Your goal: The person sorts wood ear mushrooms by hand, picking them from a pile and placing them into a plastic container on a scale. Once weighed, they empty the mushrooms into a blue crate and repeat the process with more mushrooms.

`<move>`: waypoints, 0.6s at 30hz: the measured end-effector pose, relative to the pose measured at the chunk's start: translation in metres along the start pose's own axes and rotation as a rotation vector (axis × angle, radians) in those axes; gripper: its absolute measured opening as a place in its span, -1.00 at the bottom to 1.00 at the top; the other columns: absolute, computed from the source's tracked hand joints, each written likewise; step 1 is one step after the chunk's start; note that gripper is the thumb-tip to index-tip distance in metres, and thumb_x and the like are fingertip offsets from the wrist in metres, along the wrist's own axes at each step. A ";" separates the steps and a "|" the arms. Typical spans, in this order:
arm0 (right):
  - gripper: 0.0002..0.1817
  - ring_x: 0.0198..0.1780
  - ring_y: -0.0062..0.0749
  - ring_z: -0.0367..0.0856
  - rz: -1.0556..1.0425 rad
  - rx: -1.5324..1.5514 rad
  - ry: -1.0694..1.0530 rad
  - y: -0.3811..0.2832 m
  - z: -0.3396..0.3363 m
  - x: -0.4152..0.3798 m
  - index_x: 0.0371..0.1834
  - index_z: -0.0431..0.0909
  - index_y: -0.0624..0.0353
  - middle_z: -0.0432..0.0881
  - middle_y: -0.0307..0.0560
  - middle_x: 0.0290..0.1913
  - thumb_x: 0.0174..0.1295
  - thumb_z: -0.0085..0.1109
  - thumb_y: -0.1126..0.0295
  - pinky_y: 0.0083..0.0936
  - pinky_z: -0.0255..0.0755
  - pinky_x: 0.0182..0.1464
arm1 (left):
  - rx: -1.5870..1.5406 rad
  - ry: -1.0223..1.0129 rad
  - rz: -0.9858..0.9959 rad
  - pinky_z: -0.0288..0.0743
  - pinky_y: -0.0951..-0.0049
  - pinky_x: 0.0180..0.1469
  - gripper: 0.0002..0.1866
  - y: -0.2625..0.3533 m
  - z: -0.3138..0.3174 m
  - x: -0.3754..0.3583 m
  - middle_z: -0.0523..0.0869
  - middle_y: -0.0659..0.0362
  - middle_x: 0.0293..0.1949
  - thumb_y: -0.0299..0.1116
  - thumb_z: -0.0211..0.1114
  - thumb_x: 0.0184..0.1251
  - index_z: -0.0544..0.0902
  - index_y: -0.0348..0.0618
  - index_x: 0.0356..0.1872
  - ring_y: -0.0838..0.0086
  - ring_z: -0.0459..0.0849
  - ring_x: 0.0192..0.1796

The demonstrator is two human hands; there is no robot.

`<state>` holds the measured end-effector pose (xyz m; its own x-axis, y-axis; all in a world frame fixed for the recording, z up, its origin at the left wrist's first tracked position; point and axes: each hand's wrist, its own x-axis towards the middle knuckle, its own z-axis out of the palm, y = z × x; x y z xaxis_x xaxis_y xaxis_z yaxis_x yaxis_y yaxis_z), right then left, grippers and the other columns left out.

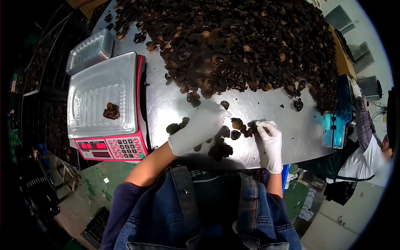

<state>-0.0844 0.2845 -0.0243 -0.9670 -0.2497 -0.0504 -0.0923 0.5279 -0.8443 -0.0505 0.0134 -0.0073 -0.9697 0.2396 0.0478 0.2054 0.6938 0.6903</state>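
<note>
Dark brown wood ear mushrooms lie in small groups on the metal table around my hands. My left hand, in a white glove, reaches over them with its fingers drawn together; whatever they hold, if anything, is hidden. One small wood ear piece lies just beyond those fingertips. My right hand, also gloved in white, pinches the edge of a wood ear mushroom between thumb and fingers. Between the hands rest several loose pieces, and a darker clump sits nearer to my body.
A large heap of wood ear mushrooms covers the back of the metal table. At left stands a red scale bearing a clear tray with a mushroom cluster. Stacked clear trays stand behind. Another person is at right.
</note>
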 end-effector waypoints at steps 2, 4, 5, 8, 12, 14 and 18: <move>-0.75 0.14 -0.34 0.56 -0.179 -0.154 0.160 -0.002 0.009 -0.006 0.02 0.66 0.22 0.59 -0.08 0.01 0.28 0.24 0.61 -0.45 0.44 0.25 | 0.034 -0.011 -0.101 0.53 0.25 0.11 -0.69 0.001 -0.004 0.003 0.72 0.02 -0.07 -0.51 0.15 0.21 0.71 -0.22 -0.05 0.17 0.64 0.03; -0.62 0.21 -0.09 0.51 -0.172 -0.198 0.264 -0.014 0.025 -0.011 0.18 0.58 0.20 0.56 0.07 0.14 0.27 0.19 0.49 -0.29 0.37 0.29 | -0.033 0.267 0.123 0.52 0.25 0.13 -0.66 -0.012 0.017 0.015 0.70 0.01 0.01 -0.50 0.16 0.19 0.70 -0.22 -0.01 0.14 0.62 0.07; -0.57 0.23 0.02 0.48 -0.244 -0.351 0.186 -0.018 0.028 -0.012 0.24 0.53 0.20 0.53 0.17 0.18 0.28 0.15 0.46 -0.25 0.31 0.35 | 0.099 0.306 0.169 0.52 0.23 0.15 -0.62 -0.015 0.027 0.017 0.67 0.03 0.09 -0.47 0.21 0.18 0.67 -0.20 0.06 0.15 0.61 0.10; -0.56 0.29 0.11 0.44 -0.434 -0.366 -0.051 -0.030 0.050 -0.032 0.23 0.51 0.27 0.48 0.21 0.29 0.27 0.14 0.43 -0.13 0.27 0.37 | 0.340 0.219 0.292 0.52 0.24 0.17 -0.60 -0.023 0.044 0.003 0.65 0.07 0.14 -0.41 0.25 0.18 0.65 -0.18 0.09 0.20 0.60 0.15; -0.66 0.20 0.02 0.54 -0.429 -0.189 -0.060 -0.041 0.042 -0.044 0.07 0.62 0.26 0.63 0.13 0.11 0.20 0.19 0.53 -0.19 0.33 0.31 | 0.098 -0.008 0.270 0.53 0.34 0.05 -0.76 -0.005 0.015 -0.025 0.67 0.17 -0.04 -0.47 0.25 0.13 0.63 -0.15 -0.13 0.28 0.63 0.02; -0.69 0.16 -0.03 0.57 -0.410 -0.123 0.024 -0.045 0.043 -0.013 0.02 0.65 0.24 0.66 0.09 0.04 0.18 0.23 0.54 -0.23 0.36 0.27 | 0.092 -0.037 0.264 0.53 0.34 0.07 -0.73 0.000 0.011 -0.030 0.67 0.17 -0.03 -0.49 0.25 0.12 0.63 -0.16 -0.10 0.28 0.63 0.04; -0.35 0.40 0.05 0.32 -0.483 -0.389 0.158 -0.072 0.072 0.080 0.34 0.47 0.05 0.39 0.14 0.37 0.12 0.41 0.34 -0.13 0.22 0.40 | 0.098 -0.005 0.341 0.51 0.33 0.15 -0.64 -0.005 0.016 -0.027 0.67 0.14 0.03 -0.50 0.25 0.09 0.63 -0.17 -0.02 0.28 0.62 0.12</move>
<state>-0.1380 0.1684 -0.0062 -0.8156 -0.4261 0.3915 -0.5771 0.6492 -0.4956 -0.0236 0.0147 -0.0239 -0.8424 0.4717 0.2604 0.5295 0.6351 0.5624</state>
